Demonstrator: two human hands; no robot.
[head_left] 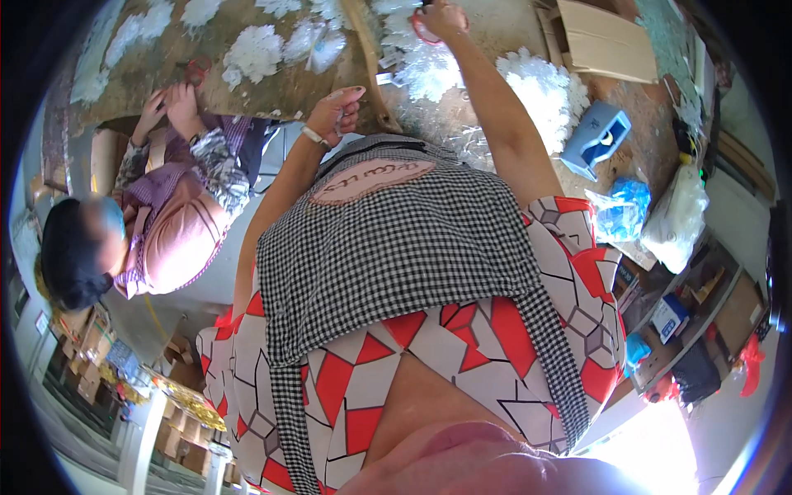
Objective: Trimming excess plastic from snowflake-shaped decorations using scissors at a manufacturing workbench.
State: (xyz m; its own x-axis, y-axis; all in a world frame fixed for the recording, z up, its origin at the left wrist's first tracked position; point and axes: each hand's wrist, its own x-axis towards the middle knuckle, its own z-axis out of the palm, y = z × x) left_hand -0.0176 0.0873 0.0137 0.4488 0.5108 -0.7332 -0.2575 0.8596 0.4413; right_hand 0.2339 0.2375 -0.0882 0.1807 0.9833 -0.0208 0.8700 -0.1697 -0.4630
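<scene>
My right hand point(445, 22) reaches to the far edge of the view, closed on red-handled scissors point(426, 31); the blades are mostly out of sight. Just below it lie white, lacy, snowflake-like pieces point(433, 73) in a bright glare. My left hand point(336, 114) is held near the table's front edge, close to my apron, its fingers curled together. Whatever those fingers may pinch is too small to make out. Between my hands, a long wooden strip point(369, 62) runs along the worn tabletop point(330, 78).
More white lacy clusters point(254, 54) lie on the left side, another heap point(544, 91) on the right. A co-worker point(177, 190) sits at left, hands near red-handled scissors point(196, 71). At right are a cardboard box point(609, 40), a blue holder point(596, 140) and plastic bags point(676, 219).
</scene>
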